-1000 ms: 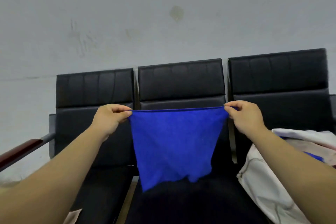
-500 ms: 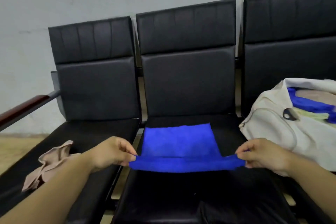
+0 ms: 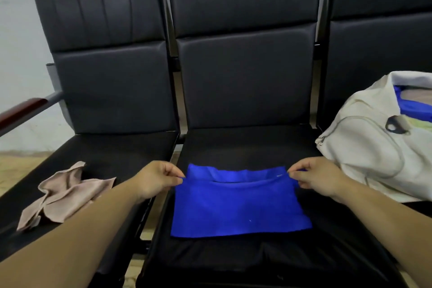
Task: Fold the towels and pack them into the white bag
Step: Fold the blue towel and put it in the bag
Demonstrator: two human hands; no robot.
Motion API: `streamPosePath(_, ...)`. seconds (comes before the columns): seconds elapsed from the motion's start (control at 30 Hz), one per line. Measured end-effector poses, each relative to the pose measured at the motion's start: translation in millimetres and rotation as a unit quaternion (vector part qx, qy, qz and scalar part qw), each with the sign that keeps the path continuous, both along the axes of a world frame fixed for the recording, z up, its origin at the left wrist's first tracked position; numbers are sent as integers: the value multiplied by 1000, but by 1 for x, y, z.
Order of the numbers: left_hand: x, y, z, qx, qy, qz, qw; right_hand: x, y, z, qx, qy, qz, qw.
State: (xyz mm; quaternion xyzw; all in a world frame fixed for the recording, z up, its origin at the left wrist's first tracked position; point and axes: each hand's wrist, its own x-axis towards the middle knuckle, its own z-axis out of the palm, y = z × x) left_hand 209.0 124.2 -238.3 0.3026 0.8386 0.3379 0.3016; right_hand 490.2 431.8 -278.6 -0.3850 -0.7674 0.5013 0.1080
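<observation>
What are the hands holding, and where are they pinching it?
Both hands, left and right, hold the blue towel, each pinching a corner of its folded-over top layer.

Both hands (image 3: 159, 179) (image 3: 319, 179) pinched, arms outstretched

No readable text, label, brand, number or sign is showing anywhere; nothing legible is appearing on any surface.

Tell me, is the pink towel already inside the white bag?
No, the pink towel lies crumpled on the left seat, while the white bag sits on the right seat.
</observation>
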Motion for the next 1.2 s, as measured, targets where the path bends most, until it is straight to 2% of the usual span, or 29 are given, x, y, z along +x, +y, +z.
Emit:
streamPosePath(0.1,-5,20,-9,13,41,5,999,-23,3,-7,24,-4,15,1000)
streamPosePath(0.27,-14,49,-29,-1,101,-17,995,-46,6,-19,80,-79,68,991)
streamPosePath(0.4,-22,61,-43,-39,154,-33,987,-44,20,-29,143,-107,40,983)
streamPosePath(0.57,-28,66,-51,-27,200,-15,979,-42,30,-35,154,-99,-9,983)
streamPosePath(0.8,-30,70,-57,-22,197,16,980,-43,34,-38,142,-81,-44,986)
streamPosePath(0.97,-37,64,-59,-11,157,24,987,-44,35,-41,118,-56,-73,989)
streamPosePath(1.2,-36,65,-62,2,150,66,986,-45,33,-44,141,-50,-96,984)
